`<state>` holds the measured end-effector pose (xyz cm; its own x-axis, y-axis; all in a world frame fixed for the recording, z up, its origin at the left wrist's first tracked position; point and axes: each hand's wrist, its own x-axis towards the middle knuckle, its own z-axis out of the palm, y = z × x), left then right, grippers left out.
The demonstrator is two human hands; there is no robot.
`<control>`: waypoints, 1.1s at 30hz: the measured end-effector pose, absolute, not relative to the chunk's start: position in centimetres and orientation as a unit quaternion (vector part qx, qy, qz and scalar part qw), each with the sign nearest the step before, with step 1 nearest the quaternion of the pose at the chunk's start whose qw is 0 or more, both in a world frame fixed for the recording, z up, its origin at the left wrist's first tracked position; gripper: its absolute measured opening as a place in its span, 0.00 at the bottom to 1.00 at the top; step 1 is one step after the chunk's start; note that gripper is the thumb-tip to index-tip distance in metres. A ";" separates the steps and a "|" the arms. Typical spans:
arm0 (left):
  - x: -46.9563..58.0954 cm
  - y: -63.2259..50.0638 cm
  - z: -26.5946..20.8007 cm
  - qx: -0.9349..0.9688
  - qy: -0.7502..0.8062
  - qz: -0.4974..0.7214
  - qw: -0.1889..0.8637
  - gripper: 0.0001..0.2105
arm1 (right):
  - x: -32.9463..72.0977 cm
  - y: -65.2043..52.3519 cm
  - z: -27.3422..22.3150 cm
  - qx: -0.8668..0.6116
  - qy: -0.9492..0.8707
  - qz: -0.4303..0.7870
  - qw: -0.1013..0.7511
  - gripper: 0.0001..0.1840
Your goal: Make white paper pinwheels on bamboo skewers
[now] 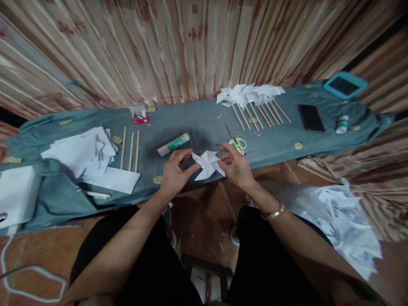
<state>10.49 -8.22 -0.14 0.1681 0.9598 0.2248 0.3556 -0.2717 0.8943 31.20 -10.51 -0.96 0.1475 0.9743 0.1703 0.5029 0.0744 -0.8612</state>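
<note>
Nearest the camera: black-clad legs [105, 255] on either side of a dark stool [207, 265]. To the right, a translucent plastic bag [338, 221] contains white paper pieces.

White folded-paper pinwheel [208, 163]: located between the two hands at the near edge of a table covered with grey-green cloth [191, 114]; whether it rests or is lifted cannot be told. Left hand [177, 171]: thumb and forefinger narrowly spaced at the pinwheel's left blades; firmness of pinch not determinable. Right hand [237, 168], silver bracelet [272, 215] on its wrist: fingers bent at the right blades; a small dark item shows by the fingertips, too small to identify, and its grip cannot be told.

Left of the hands: white boxy device [15, 193], loose pile of white paper sheets [83, 151], three pale wooden sticks [130, 151] side by side. Just beyond the left hand, a green-and-white glue tube [174, 144] lies slanted; just beyond the right, green-handled scissors [239, 143].

Farther: black phone [311, 118], small red-and-white box [139, 115], row of finished-looking paper pinwheels on sticks [251, 94], blue-framed tablet [345, 85]. Behind all: striped, pleated curtain [178, 51].
</note>
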 end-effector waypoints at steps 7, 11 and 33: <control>12.0 -8.7 1.3 0.391 0.431 0.476 0.660 0.25 | 30.4 -10.5 1.8 -0.617 -0.597 0.234 0.456 0.28; 12.9 -9.4 2.2 0.342 0.408 0.431 0.729 0.16 | 29.4 -10.9 3.0 -0.597 -0.637 0.186 0.452 0.26; 13.8 -9.9 2.3 0.330 0.437 0.502 0.669 0.12 | 28.5 -10.8 3.4 -0.571 -0.361 0.475 0.564 0.36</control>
<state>13.83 -9.94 2.31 0.1136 0.9605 -0.2541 -0.3834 0.2784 0.8806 28.50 -10.77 3.37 0.2875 0.9482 -0.1354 -0.1242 -0.1033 -0.9869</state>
